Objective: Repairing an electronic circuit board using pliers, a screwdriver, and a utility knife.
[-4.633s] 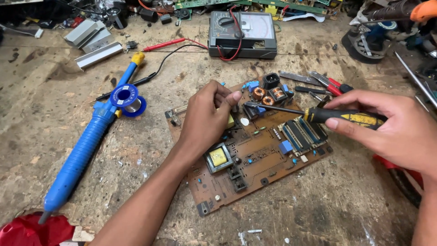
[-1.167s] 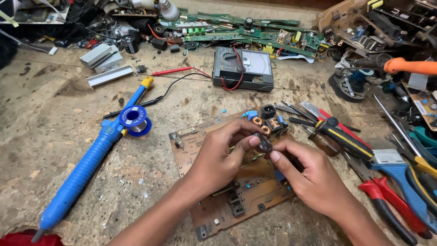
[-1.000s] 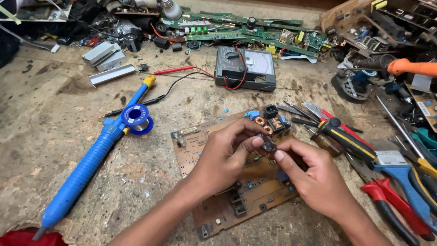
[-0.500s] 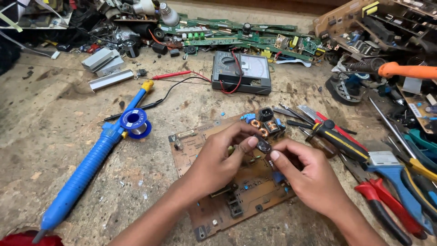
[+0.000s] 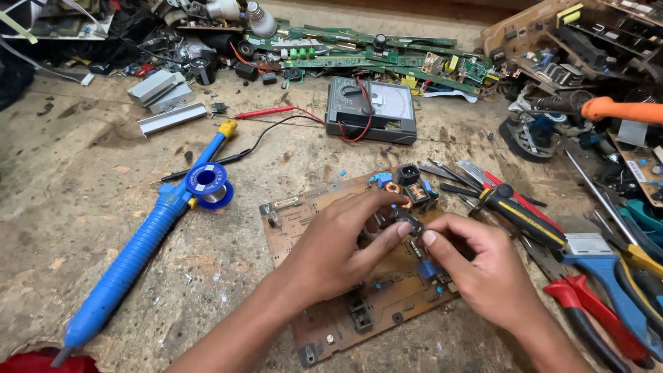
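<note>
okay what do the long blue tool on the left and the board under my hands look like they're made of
The long blue tool: probably matte plastic, going by its even colour and moulded ribs, with a yellow tip. The board: tan and dull, likely pressed fibre laminate, though that is unsure. Both hands, left and right, rest on it.

Circuit board [image 5: 314, 228]: its middle lies hidden under both hands.
Small dark part [image 5: 409, 222]: pinched between the fingers [image 5: 404, 228] of both hands; its kind is too small to tell.
Left hand [image 5: 338, 252]: forearm cut off by the lower edge.
Right hand [image 5: 483, 276]: wrist runs out at the lower edge.
Red cloth [image 5: 34, 362]: only a strip shows at the bottom left corner.
Red-handled pliers [image 5: 587, 321]: handles cut off at the lower right.
Orange handle [image 5: 621, 110]: cut off by the right edge.
Clutter along the far side of the surface [image 5: 69, 173]: too tangled to tell piece by piece.
</note>
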